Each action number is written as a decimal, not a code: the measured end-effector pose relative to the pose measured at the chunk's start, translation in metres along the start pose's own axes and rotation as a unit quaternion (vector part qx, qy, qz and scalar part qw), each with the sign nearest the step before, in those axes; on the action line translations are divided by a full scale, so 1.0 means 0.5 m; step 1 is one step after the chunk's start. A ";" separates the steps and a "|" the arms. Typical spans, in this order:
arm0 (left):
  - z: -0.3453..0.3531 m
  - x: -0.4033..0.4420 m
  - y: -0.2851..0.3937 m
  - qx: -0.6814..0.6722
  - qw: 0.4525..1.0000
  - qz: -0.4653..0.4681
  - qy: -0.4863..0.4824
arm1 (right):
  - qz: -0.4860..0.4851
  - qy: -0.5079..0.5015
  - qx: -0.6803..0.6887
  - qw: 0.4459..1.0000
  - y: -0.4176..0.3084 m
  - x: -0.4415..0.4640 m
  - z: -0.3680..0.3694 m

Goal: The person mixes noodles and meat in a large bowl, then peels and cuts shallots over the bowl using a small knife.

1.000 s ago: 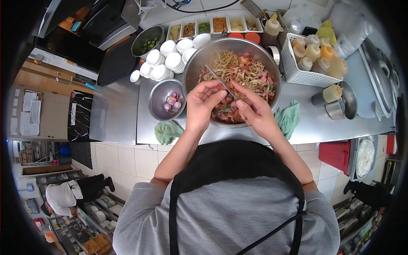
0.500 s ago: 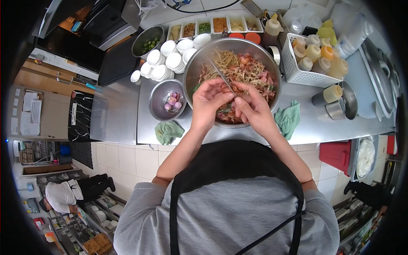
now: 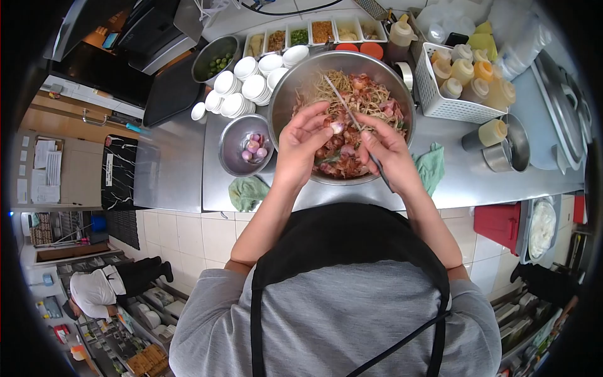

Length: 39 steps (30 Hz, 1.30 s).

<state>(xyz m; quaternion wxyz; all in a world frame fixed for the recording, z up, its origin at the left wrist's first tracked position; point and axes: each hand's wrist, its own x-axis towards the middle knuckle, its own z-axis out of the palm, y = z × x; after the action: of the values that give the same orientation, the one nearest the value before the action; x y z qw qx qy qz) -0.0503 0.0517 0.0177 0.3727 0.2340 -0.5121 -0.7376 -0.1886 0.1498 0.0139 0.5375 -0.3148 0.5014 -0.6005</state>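
Over a large steel bowl (image 3: 281,94) my left hand (image 3: 304,146) pinches a small pale shallot (image 3: 337,127) between thumb and fingers. A knife (image 3: 342,100) is in my right hand (image 3: 386,151), its thin blade pointing up and left across the bowl, its dark handle under the palm. Inside the large bowl lie reddish-brown skins and root-like strands, with shallots partly showing among them. To the left of it, a smaller steel bowl (image 3: 230,146) contains several peeled purple shallots (image 3: 253,146).
Stacked white cups (image 3: 254,88) stand behind the small bowl. Green cloths (image 3: 248,193) lie by both forearms. A white basket of bottles (image 3: 453,108) and a steel pot (image 3: 519,143) stand right. One person (image 3: 94,292) is at lower left, another (image 3: 543,283) at lower right.
My hands have moved apart. The knife has shifted right, away from my left fingers, and its handle now shows. The pale shallot in my left hand has come into view.
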 end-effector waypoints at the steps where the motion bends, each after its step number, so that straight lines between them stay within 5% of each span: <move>1: 0.002 -0.002 0.005 -0.010 1.000 -0.003 -0.008 | -0.014 0.015 -0.009 1.000 0.001 0.004 -0.009; 9: -0.013 -0.002 0.012 -0.095 0.993 -0.050 -0.049 | -0.036 0.087 -0.154 0.984 -0.003 0.000 -0.049; 16: -0.001 0.000 0.012 -0.060 0.995 -0.054 -0.061 | -0.056 -0.080 -0.068 0.993 -0.028 -0.033 0.004; 26: -0.005 -0.002 0.007 -0.074 0.993 -0.050 -0.077 | -0.025 -0.074 -0.061 0.995 -0.023 -0.019 -0.007; 31: -0.003 -0.003 0.018 -0.084 0.992 -0.052 -0.073 | -0.039 0.027 -0.110 0.993 -0.022 -0.009 -0.017; 39: 0.002 0.002 0.007 -0.042 0.998 -0.041 -0.039 | -0.031 -0.063 -0.072 0.995 -0.024 -0.022 0.005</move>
<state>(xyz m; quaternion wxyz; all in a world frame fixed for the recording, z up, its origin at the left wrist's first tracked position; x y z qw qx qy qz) -0.0505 0.0509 0.0215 0.3314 0.2104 -0.4844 -0.7819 -0.1877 0.1587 0.0277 0.5254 -0.4052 0.4981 -0.5583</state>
